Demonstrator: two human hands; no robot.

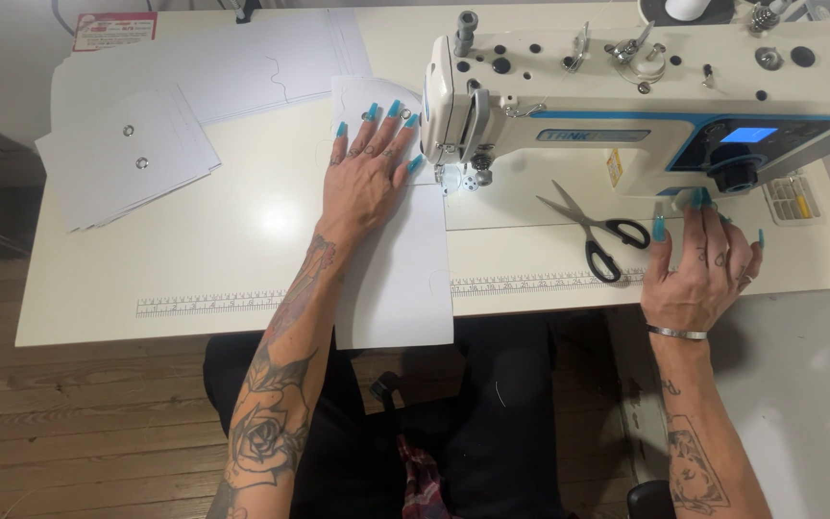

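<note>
Under the left hand (365, 173) lies a long white sheet of paper-like material (398, 259), spread flat on the tabletop (194, 250) and running from the sewing machine's needle area down past the near edge, where it overhangs the person's lap. That hand rests palm-down on the sheet's upper part, fingers spread apart and flat, the turquoise nails pointing toward the machine head; it presses rather than grips. Just right of the fingertips stands the white and blue sewing machine (646, 106), its presser foot (451, 178) touching or just beside the sheet's right edge. The right hand (703, 269) lies well apart from the left, at the machine's base below the blue display (747, 135), fingers loosely curled against the machine's lower front; whether it clasps anything there cannot be told. Black-handled scissors (596, 229) lie closed on the tabletop just left of that hand. A printed ruler strip (208, 305) runs along the near edge. At the far left sits a stack of white sheets (127, 154), the top one bearing two metal eyelets (135, 146).
</note>
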